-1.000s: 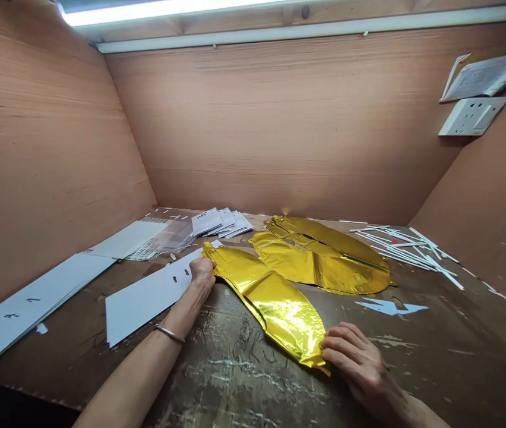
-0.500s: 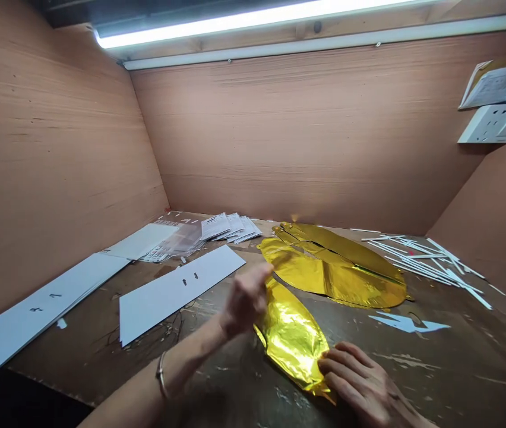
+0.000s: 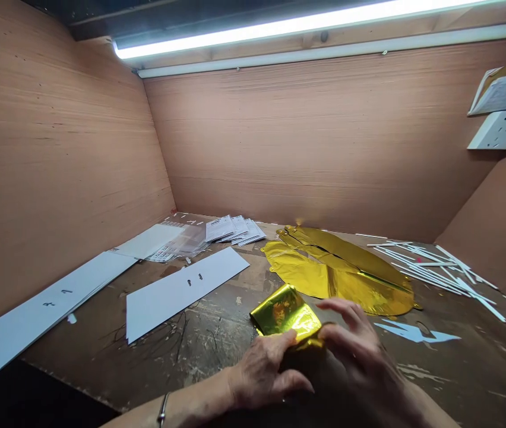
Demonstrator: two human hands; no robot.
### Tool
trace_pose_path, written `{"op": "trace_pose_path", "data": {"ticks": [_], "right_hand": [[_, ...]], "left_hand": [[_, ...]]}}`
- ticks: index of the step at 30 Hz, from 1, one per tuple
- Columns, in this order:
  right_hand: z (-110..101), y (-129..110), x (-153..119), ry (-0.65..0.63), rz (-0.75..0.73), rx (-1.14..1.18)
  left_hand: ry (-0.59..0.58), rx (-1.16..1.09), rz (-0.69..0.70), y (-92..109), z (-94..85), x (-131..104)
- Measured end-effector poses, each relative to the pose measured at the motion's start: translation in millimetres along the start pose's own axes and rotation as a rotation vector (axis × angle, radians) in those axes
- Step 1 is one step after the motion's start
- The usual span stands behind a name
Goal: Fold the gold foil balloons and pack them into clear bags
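Observation:
A gold foil balloon (image 3: 286, 315), folded over into a short shiny packet, lies on the table in front of me. My left hand (image 3: 266, 371) rests along its near edge, fingers stretched onto the foil and thumb spread away from it. At the near right corner, my right hand (image 3: 360, 351) pinches the foil between thumb and fingers, its index finger raised apart. Part of the near edge is hidden under both hands. Beyond the packet, several flat gold foil balloons (image 3: 342, 273) lie in an overlapping pile.
White card strips (image 3: 186, 291) lie to the left, with more along the left wall (image 3: 57, 148). Printed cards (image 3: 235, 229) and clear plastic bags (image 3: 186, 238) sit at the back. Thin white sticks (image 3: 440, 270) and a cut white paper piece (image 3: 417, 331) are on the right.
The long foil piece has been folded over into a shorter packet. My left hand has come down towards me from its far end, and my right hand's index finger has lifted.

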State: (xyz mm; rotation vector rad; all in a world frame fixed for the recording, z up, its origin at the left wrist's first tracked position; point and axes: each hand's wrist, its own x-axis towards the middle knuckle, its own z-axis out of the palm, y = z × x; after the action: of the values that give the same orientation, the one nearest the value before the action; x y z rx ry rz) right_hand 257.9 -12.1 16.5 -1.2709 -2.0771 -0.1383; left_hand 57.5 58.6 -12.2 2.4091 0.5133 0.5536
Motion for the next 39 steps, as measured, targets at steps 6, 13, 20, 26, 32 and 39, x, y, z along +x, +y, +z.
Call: {"op": "trace_pose_path", "data": {"ticks": [6, 13, 20, 26, 32, 39], "right_hand": [[49, 35, 72, -0.169, 0.17, 0.198], [102, 43, 70, -0.206, 0.194, 0.188], [102, 42, 65, -0.208, 0.187, 0.228], [105, 41, 67, -0.175, 0.225, 0.278], [91, 50, 71, -0.099, 0.311, 0.278], [41, 9, 29, -0.153, 0.069, 0.003]], "left_hand": [[0.24, -0.405, -0.324, -7, 4.9, 8], [0.364, -0.385, -0.341, -12, 11.7, 5], [0.084, 0.301, 0.111, -1, -32.7, 6], [-0.237, 0.349, 0.097, -20, -23.3, -7], [-0.198, 0.444, 0.07, -20, -10.5, -10], [-0.113, 0.526, 0.086, -23, 0.1, 2]]}}
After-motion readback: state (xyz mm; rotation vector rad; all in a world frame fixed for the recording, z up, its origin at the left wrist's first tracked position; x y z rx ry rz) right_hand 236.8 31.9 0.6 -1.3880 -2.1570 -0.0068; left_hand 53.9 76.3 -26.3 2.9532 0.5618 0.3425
